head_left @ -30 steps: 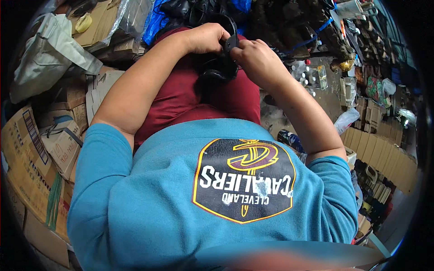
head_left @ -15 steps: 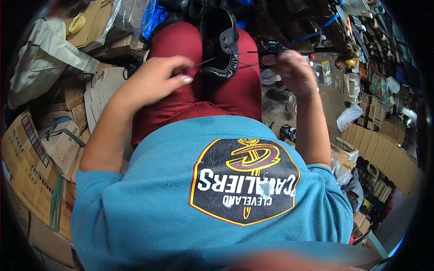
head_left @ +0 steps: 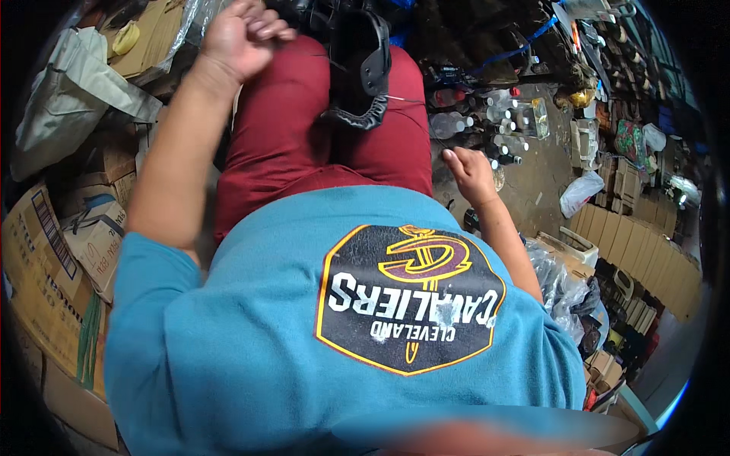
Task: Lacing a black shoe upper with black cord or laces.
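Note:
A black shoe [head_left: 374,72] with a stitched, puckered edge is held between my knees, its open strap part pointing away. Dark thread [head_left: 407,99] runs out of its right side across my thigh and fades from sight toward my right hand. My right hand [head_left: 471,173] is closed in a pinch beside my right thigh, pulling on that thread. Past my left knee, my left hand [head_left: 245,38] is raised with its fingers curled round the other thread end, which shows only faintly near the knee.
Several clear bottles [head_left: 502,125] stand on the floor to the right. Cardboard boxes [head_left: 57,281] are stacked at the left, below a pale cloth bag [head_left: 68,99]. Flat cardboard [head_left: 639,243] and a white plastic bag [head_left: 582,194] lie farther right.
My hands have drawn apart: the left went up and outward past the knee, the right came down and nearer my body. The shoe has shifted slightly left between my knees.

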`<state>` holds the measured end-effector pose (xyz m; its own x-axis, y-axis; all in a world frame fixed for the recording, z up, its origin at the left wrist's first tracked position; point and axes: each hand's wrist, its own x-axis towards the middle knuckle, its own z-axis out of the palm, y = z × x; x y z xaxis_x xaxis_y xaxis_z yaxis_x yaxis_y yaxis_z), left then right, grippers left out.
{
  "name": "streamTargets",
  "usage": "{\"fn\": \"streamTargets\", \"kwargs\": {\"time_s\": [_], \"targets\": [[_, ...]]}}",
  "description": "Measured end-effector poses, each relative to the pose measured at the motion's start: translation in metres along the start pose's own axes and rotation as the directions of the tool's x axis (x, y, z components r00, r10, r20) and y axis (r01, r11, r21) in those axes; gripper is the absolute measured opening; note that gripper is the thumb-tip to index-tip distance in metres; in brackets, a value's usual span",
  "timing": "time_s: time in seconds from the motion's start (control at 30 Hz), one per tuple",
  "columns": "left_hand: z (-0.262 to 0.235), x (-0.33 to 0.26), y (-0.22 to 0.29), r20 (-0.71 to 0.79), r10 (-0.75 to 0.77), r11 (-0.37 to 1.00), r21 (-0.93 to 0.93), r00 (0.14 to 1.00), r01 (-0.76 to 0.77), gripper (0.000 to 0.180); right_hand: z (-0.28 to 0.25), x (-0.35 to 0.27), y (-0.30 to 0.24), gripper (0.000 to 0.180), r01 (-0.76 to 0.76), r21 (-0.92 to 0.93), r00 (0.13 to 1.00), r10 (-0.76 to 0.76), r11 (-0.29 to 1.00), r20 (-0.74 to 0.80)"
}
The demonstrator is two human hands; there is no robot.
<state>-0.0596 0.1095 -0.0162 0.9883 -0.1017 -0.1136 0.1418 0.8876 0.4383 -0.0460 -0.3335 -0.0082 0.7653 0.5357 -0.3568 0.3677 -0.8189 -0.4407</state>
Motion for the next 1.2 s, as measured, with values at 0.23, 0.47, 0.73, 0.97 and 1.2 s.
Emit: {"fn": "streamTargets", "kwargs": {"time_s": [0.23, 0.47, 0.73, 0.97, 1.2], "targets": [[0.006, -0.017, 0.013, -0.419, 0.237, 0.594, 0.777, 0.877, 0.21, 0.038, 0.018, -0.012, 0.044, 0.044, -0.195, 0.934, 0.979, 0.125, 0.301, 0.164], [0.073, 0.031, -0.065, 0.02, 0.014, -0.058, 0.998, 1.0, -0.019, 0.071, -0.03, 0.046, -0.004, 0.045, 0.048, 0.743, 0.952, 0.194, 0.668, -0.235], [0.052, 0.031, -0.093, 0.063, -0.141, 0.171, 0.985, 0.988, -0.038, 0.05, -0.038, 0.091, -0.099, 0.027, 0.305, 0.188, 0.94, -0.327, 0.934, 0.098], [0.047, 0.032, -0.091, 0.062, -0.166, -0.033, 0.997, 0.984, -0.068, 0.032, -0.06, 0.064, -0.09, 0.023, 0.268, 0.476, 0.947, -0.32, 0.838, 0.03], [0.054, 0.0, -0.074, 0.251, 0.312, -0.273, 0.947, 0.916, -0.167, 0.053, -0.053, 0.059, -0.084, 0.02, 0.347, 0.361, 0.938, -0.325, 0.865, -0.122]]}}
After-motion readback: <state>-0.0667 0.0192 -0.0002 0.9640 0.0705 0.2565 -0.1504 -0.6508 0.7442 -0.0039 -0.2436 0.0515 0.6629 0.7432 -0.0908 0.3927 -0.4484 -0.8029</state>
